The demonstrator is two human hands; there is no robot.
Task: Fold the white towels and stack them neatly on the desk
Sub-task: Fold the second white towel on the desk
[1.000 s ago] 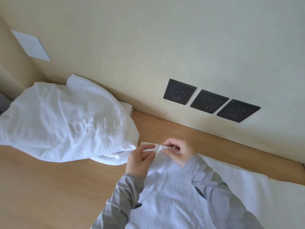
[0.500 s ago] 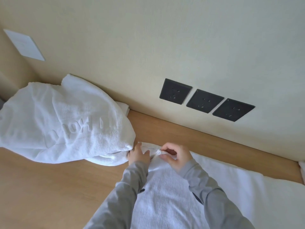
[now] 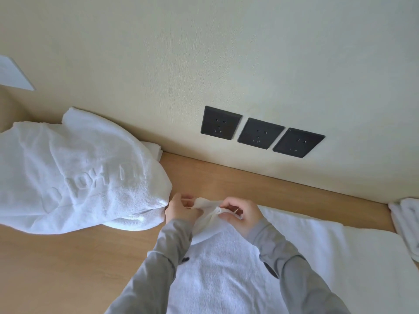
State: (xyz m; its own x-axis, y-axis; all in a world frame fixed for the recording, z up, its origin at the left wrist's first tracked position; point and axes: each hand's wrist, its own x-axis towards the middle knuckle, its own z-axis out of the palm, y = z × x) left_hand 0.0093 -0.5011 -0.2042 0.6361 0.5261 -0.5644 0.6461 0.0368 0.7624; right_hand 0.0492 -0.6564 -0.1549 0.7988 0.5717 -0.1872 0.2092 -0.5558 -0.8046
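A white towel [image 3: 313,257] lies spread on the wooden desk [image 3: 68,268], running from between my arms to the right. Its far left corner is bunched up between my hands. My left hand [image 3: 181,210] pinches that corner from the left, and my right hand [image 3: 241,215] pinches the same corner from the right. A bigger white towel [image 3: 74,177] with raised lettering sits crumpled in a heap at the left, almost touching my left hand. Another white towel [image 3: 408,225], folded, shows at the right edge.
The wall [image 3: 226,53] rises right behind the desk, with three dark sockets [image 3: 260,132] above the desk's back edge. A white card [image 3: 13,74] hangs on the wall at the far left. A folded white edge [image 3: 155,149] peeks from behind the heap.
My hands have drawn the towel's corner into a bunch and moved slightly apart on it. The view has shifted a little to the right, bringing the folded towel at the right edge into sight.
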